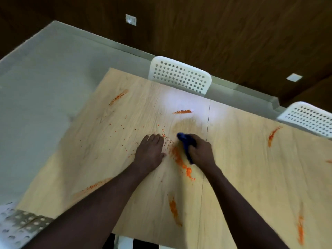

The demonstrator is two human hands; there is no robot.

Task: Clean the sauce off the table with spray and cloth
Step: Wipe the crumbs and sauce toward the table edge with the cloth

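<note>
At the upper left of the frame a sauce streak (118, 97) marks the pale wooden table (242, 159), and just left of centre my left hand (150, 150) rests flat on the wood, fingers straight and holding nothing, among scattered sauce specks (162, 135). Right beside it runs a thick sauce smear (181, 162). On the smear's other side my right hand (201, 151) is clenched round the blue cloth (186, 141), which touches the table at the frame's centre, with a white perforated chair (179, 76) above and another sauce mark (273, 134) further right.
</note>
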